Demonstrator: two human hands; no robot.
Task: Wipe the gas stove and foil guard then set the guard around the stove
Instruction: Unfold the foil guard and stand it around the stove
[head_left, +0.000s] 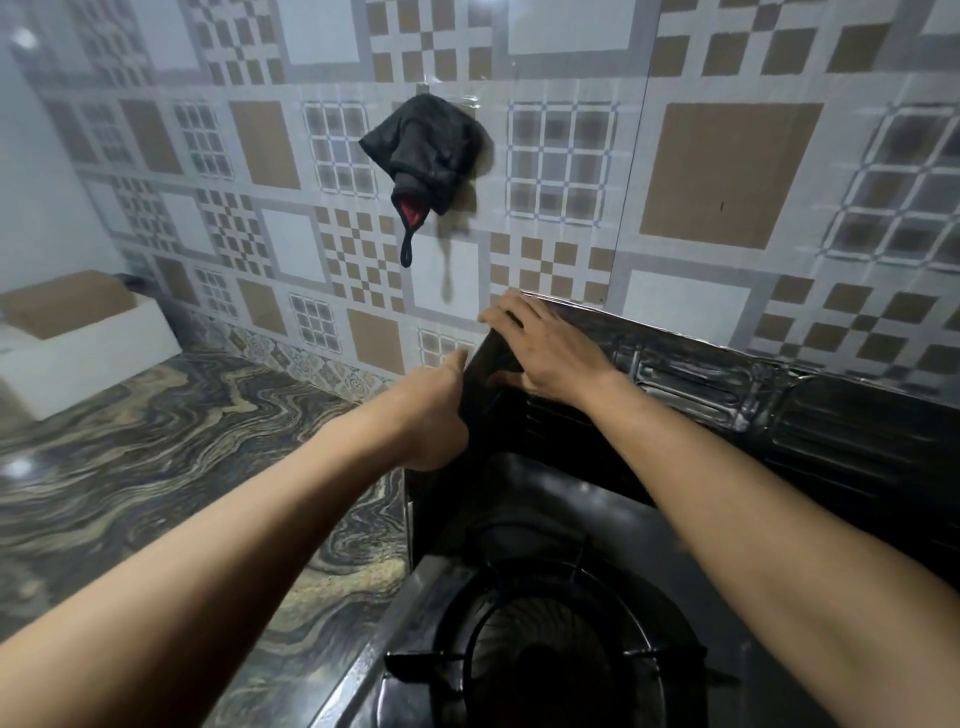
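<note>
The black gas stove (457, 613) fills the lower right, its round burner grate (561, 660) near the bottom edge. The embossed foil guard (727, 384) stands upright behind the stove against the tiled wall, and its left panel (441, 499) folds forward along the stove's left side. My left hand (431, 415) grips the outer face of that left panel near the fold. My right hand (540, 343) rests over the guard's top corner, fingers curled over the edge. A dark cloth (426, 150) hangs on the wall above.
A marbled stone countertop (156, 467) stretches left of the stove. A white open box (88, 338) with a brown flap stands at the far left against the wall. The patterned tile wall (727, 171) runs right behind the guard.
</note>
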